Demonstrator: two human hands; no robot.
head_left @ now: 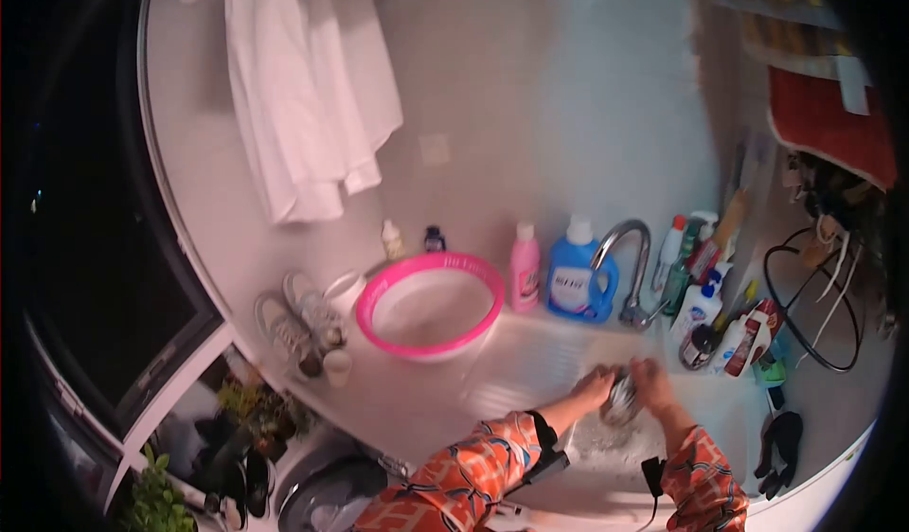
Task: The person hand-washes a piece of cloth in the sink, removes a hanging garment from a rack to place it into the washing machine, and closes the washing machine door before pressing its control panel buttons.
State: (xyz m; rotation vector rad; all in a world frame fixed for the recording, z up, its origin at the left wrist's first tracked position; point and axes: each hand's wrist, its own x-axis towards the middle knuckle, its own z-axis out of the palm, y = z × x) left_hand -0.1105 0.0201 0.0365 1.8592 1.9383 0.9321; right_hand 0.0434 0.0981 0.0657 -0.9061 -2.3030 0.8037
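Note:
Both hands are over the white sink [606,470], below the curved metal faucet [632,257]. My left hand [594,387] grips the left side of a small greyish, shiny object [620,399] that I cannot identify. On its right side my right hand [653,387] is closed against the same object. Orange patterned sleeves cover both forearms. The ribbed washboard surface [525,371] lies left of my hands.
A pink-rimmed basin [431,350], a pink bottle [525,272] and a blue detergent jug [573,281] stand behind the sink. Several bottles crowd the right, near a black glove [781,447]. Shoes [284,331] stand at the left; white cloth [303,87] hangs above.

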